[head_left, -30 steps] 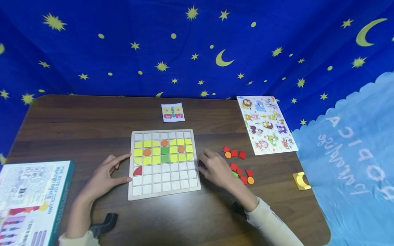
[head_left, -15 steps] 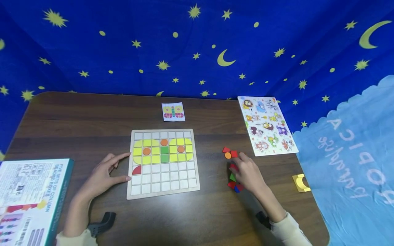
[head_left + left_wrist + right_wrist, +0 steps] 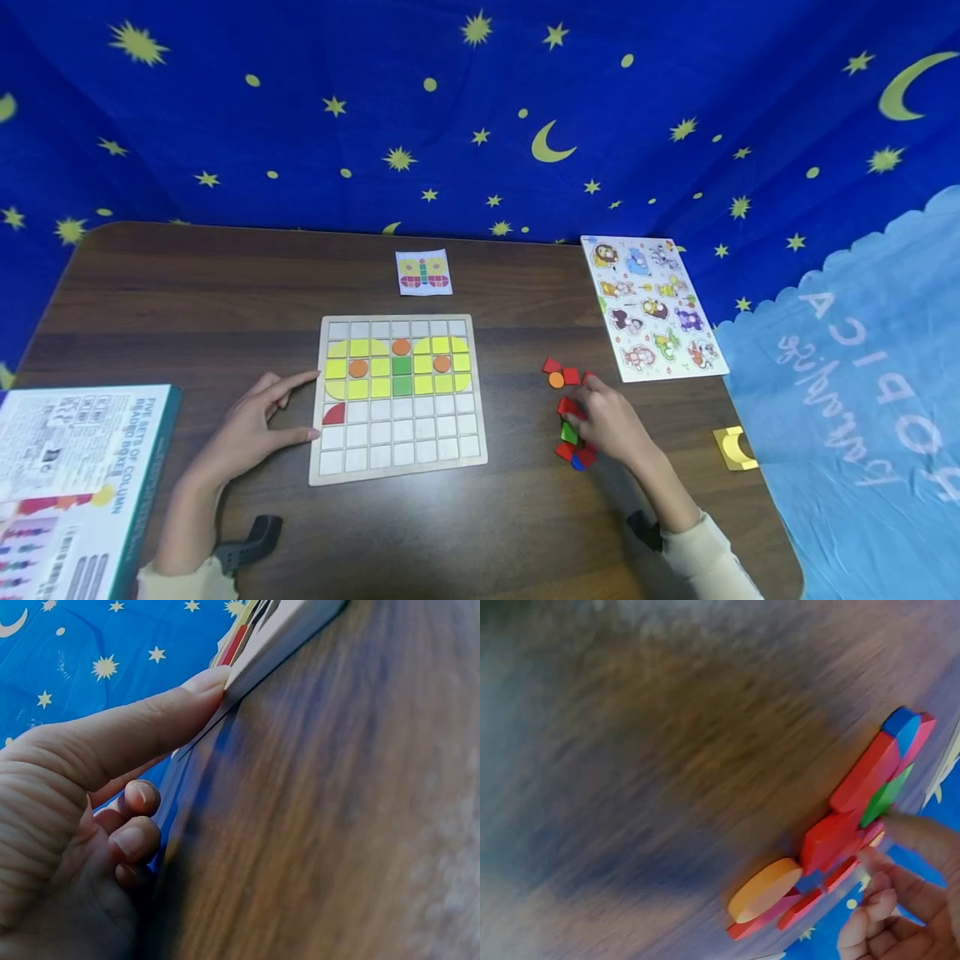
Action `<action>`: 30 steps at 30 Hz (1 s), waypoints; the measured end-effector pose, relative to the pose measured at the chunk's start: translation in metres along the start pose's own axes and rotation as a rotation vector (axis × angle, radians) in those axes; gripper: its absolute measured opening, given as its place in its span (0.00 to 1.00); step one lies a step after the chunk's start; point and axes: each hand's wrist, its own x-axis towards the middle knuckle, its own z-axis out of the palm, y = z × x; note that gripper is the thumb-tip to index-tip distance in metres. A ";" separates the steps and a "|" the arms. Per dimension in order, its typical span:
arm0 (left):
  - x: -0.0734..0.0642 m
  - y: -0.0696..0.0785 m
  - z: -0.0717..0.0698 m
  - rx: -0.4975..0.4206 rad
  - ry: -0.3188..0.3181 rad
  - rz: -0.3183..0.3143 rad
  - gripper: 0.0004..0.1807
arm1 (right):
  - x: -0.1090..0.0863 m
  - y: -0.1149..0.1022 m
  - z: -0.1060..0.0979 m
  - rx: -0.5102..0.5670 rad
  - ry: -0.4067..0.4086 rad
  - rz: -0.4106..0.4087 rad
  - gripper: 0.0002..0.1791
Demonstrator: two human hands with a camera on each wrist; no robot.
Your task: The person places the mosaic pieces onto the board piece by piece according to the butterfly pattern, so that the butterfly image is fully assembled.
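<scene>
A wooden grid board (image 3: 405,476) lies on the table with yellow, orange and green tiles in its upper rows. One red quarter-round tile (image 3: 333,414) sits at the left, below the yellow ones. My left hand (image 3: 251,429) touches the board's left edge with thumb and index fingertips; the left wrist view shows the thumb (image 3: 150,724) against that edge. Over a loose pile right of the board, my right hand (image 3: 611,417) touches red tiles (image 3: 832,840) near a green tile (image 3: 885,796). Its thumb and index finger stand slightly apart, with no tile visibly held.
Behind the board lies a butterfly picture card (image 3: 423,272). An animal puzzle board (image 3: 652,308) is at the back right, a yellow piece (image 3: 735,448) near the right edge. A box (image 3: 82,483) occupies the left front. An orange disc (image 3: 556,380) lies by the pile.
My right hand has moved from the board's right edge to the loose tiles, some of which have shifted; a blue piece now shows. My left hand has stayed at the board's edge.
</scene>
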 end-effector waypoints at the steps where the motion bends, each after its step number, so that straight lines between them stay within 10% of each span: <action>1: 0.000 0.000 0.000 -0.002 0.003 0.002 0.43 | 0.001 0.001 0.000 0.004 -0.009 -0.004 0.16; 11: 0.001 0.001 0.000 -0.009 -0.013 -0.005 0.43 | 0.013 -0.010 -0.005 0.045 -0.003 -0.051 0.17; 19: 0.000 0.000 0.000 -0.013 -0.002 -0.015 0.43 | 0.040 -0.062 -0.009 0.060 0.057 -0.196 0.15; 30: 0.000 -0.002 0.000 -0.036 -0.013 -0.026 0.43 | 0.070 -0.136 -0.006 0.075 -0.077 -0.295 0.17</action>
